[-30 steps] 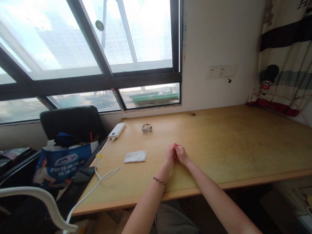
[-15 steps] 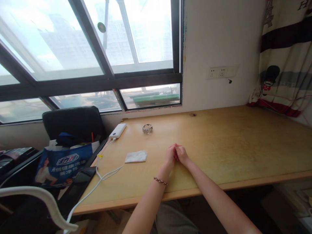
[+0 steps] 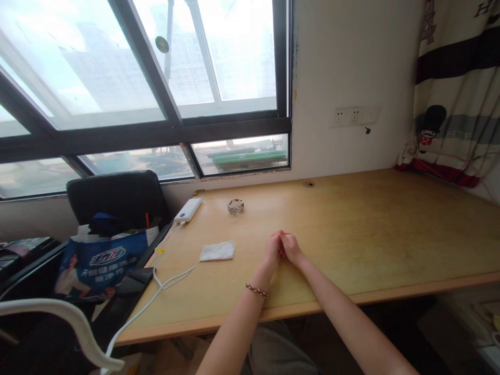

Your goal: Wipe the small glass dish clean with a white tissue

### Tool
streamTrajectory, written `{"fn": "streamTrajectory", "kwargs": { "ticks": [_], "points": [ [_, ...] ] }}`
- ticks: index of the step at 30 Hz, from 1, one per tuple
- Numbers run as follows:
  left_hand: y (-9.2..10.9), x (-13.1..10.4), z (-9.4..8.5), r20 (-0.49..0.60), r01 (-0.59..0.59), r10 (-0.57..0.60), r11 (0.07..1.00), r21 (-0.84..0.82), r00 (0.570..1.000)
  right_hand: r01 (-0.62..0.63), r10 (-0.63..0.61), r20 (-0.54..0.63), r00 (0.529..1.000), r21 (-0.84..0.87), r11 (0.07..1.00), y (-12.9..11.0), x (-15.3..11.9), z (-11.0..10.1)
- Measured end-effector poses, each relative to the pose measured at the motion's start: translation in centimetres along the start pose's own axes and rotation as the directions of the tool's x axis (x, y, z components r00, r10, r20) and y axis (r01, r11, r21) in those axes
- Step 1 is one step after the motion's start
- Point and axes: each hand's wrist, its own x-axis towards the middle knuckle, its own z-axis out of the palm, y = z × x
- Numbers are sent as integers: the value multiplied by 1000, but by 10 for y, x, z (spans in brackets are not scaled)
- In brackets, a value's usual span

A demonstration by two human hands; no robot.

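My left hand (image 3: 272, 247) and my right hand (image 3: 291, 247) rest together on the wooden table, fingers curled and thumbs side by side at the top. Both are closed, the fingers meeting between the palms, and no object shows in them. A braided bracelet (image 3: 256, 290) circles my left wrist. To the left of the hands lies a folded white tissue or cloth (image 3: 217, 251), apart from them. Farther back stands a silver openwork ring, like a bangle or small crown (image 3: 236, 207); neither hand touches it.
A white power bank (image 3: 188, 210) with a white cable (image 3: 156, 276) lies at the table's (image 3: 371, 229) left side. Beyond that edge are a black chair (image 3: 117, 195) and a blue bag (image 3: 105, 265). Window, wall sockets (image 3: 354, 116) and a curtain (image 3: 457, 94) stand behind.
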Motion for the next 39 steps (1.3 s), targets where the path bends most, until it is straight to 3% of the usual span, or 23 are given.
{"fn": "streamTrajectory", "kwargs": {
  "ticks": [7, 9, 11, 12, 14, 17, 21, 23, 25, 28, 32, 36, 39],
  "points": [
    [9, -3, -1, -11, 3, -2, 997, 82, 1000, 14, -14, 14, 1000, -30, 999, -2, 0, -2],
    [18, -5, -5, -37, -56, 65, 978, 200, 997, 26, -26, 7, 1000, -55, 998, -3, 0, -3],
    [27, -8, -12, -122, -141, 206, 904, 403, 971, 19, -21, -14, 1000, -83, 996, -4, 0, -5],
    [32, -9, -16, -181, -173, 307, 834, 524, 934, 7, -10, -34, 999, -96, 995, -3, -1, -6],
    [41, -10, -25, -265, -172, 514, 653, 738, 816, -28, 19, -83, 996, -114, 993, -2, -1, -7],
    [50, -12, -38, -318, -33, 687, 446, 895, 653, -64, 46, -137, 990, -126, 990, 0, 0, -8],
    [52, -13, -51, -484, 265, 709, 406, 875, 512, -71, 52, -149, 988, -130, 989, 2, 0, -7],
    [51, -11, -57, -559, 370, 674, 421, 828, 484, -68, 49, -148, 988, -132, 989, 1, 0, -7],
    [48, -8, -63, -601, 417, 621, 435, 798, 503, -64, 43, -146, 988, -136, 989, 0, -1, -7],
    [41, -4, -63, -536, 346, 592, 412, 843, 602, -56, 35, -145, 989, -145, 988, -1, -1, -8],
    [25, -6, -39, -241, 27, 643, 324, 946, 727, -41, 19, -138, 990, -159, 986, -2, -2, -9],
    [9, -14, -11, 75, -278, 507, 338, 899, 859, -9, -22, -182, 983, -167, 986, -2, 0, -11],
    [7, -18, -3, 205, -380, 415, 397, 836, 886, -47, 14, -282, 959, -113, 992, 0, 2, -13]
  ]
}}
